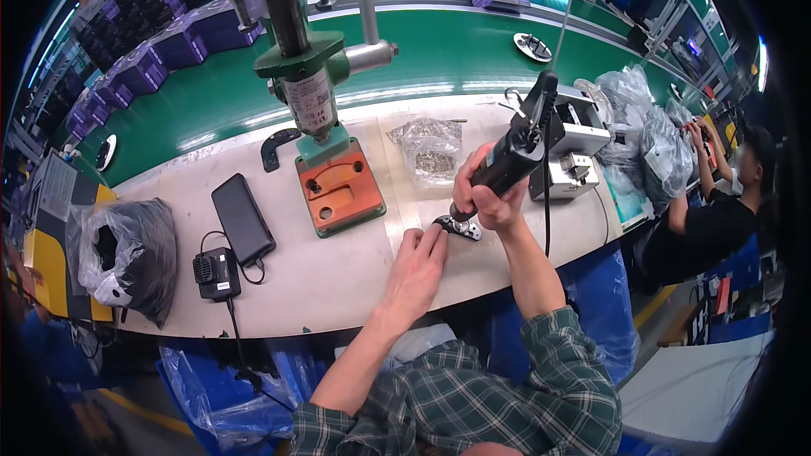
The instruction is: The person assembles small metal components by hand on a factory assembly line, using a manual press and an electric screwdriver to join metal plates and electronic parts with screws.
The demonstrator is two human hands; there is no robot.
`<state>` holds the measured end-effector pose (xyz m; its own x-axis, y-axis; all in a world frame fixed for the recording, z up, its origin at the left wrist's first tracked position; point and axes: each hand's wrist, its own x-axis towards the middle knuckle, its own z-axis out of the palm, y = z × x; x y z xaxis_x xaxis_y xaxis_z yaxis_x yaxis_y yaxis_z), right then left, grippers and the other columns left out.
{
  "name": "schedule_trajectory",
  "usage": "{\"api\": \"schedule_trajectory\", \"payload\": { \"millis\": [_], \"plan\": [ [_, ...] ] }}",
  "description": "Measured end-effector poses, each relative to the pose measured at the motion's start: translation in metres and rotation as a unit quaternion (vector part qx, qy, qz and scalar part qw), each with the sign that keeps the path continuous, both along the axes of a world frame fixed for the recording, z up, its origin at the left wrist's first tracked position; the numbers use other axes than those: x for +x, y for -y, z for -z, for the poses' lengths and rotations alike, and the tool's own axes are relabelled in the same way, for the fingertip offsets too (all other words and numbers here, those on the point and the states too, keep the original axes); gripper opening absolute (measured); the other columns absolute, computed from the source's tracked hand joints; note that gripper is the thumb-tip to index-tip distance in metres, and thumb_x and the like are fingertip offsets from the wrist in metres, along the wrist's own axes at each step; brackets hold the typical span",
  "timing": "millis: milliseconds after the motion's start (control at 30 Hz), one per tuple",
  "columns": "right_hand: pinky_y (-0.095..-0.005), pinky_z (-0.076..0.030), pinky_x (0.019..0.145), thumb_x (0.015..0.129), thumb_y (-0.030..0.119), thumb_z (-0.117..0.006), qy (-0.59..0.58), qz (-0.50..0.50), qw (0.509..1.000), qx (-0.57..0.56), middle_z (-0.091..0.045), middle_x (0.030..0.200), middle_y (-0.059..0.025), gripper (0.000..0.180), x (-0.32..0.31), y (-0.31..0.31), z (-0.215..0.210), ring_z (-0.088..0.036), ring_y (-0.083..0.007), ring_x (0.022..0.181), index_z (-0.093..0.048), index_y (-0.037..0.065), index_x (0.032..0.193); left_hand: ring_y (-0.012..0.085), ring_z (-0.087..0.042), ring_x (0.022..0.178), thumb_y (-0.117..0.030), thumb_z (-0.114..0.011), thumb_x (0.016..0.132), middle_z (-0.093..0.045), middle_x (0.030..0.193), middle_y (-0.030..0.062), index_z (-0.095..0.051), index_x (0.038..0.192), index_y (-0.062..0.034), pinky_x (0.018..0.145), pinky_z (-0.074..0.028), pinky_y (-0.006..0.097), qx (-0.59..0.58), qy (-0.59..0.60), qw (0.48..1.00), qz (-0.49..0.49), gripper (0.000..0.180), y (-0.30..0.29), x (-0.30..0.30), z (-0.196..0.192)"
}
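Metal bracket [457, 227] lies near bench edge [473, 283], apparently.

Both forearms are brought in from the lower edge, with the checked sleeves rolled back to the elbows. The left hand [417, 263] is laid palm down, its fingers [432, 238] stretched forward and kept close together, the tips pressed flat. The left wrist is held straight, in line with the forearm. The right hand [490, 194] is raised a little higher and is closed in a fist (thumb side uppermost), the knuckles turned toward the left. The right forearm is held steeply, the elbow bent. The two hands are kept just beside each other.
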<state>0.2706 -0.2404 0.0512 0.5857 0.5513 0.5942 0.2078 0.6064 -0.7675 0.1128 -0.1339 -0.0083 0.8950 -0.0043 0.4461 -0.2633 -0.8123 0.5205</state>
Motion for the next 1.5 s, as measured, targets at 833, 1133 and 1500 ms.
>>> {"api": "schedule_trajectory", "payload": {
  "millis": [833, 1133, 1500],
  "plan": [
    [-0.0261, -0.048, 0.048, 0.087, 0.057, -0.079, -0.032, 0.313, 0.947, -0.056, -0.057, 0.072, -0.0021, 0.066, -0.003, 0.049, -0.056, -0.057, -0.0111, 0.051, -0.052, 0.003, 0.114, 0.0382, -0.054, 0.109, -0.003, -0.07, 0.086, -0.061, 0.128, 0.0166, -0.064, 0.123, 0.0024, 0.098, -0.048, 0.044, 0.001, 0.021, 1.0, -0.005, 0.038, 0.003, -0.005, 0.01],
    [-0.0387, -0.053, 0.078, 0.088, 0.039, -0.081, 0.096, 0.657, 0.723, -0.192, -0.068, 0.092, -0.014, 0.049, 0.037, 0.156, -0.018, -0.068, -0.028, 0.085, -0.064, -0.002, 0.11, 0.0365, -0.063, 0.109, -0.001, -0.072, 0.087, -0.065, 0.12, 0.019, -0.068, 0.124, 0.0001, 0.093, -0.053, 0.04, -0.142, 0.188, 0.966, -0.109, 0.037, 0.001, -0.04, -0.016],
    [-0.0432, -0.042, 0.11, 0.094, 0.01, -0.072, 0.317, 0.669, 0.601, -0.301, -0.054, 0.137, -0.0205, 0.059, 0.008, 0.134, 0.014, -0.055, -0.0383, 0.127, -0.052, 0.0, 0.149, 0.0245, -0.058, 0.097, -0.001, -0.057, 0.1, -0.059, 0.111, 0.014, -0.058, 0.115, 0.0048, 0.09, -0.049, 0.035, -0.038, 0.255, 0.752, -0.606, 0.015, -0.123, -0.332, 0.031]
  ]
}}
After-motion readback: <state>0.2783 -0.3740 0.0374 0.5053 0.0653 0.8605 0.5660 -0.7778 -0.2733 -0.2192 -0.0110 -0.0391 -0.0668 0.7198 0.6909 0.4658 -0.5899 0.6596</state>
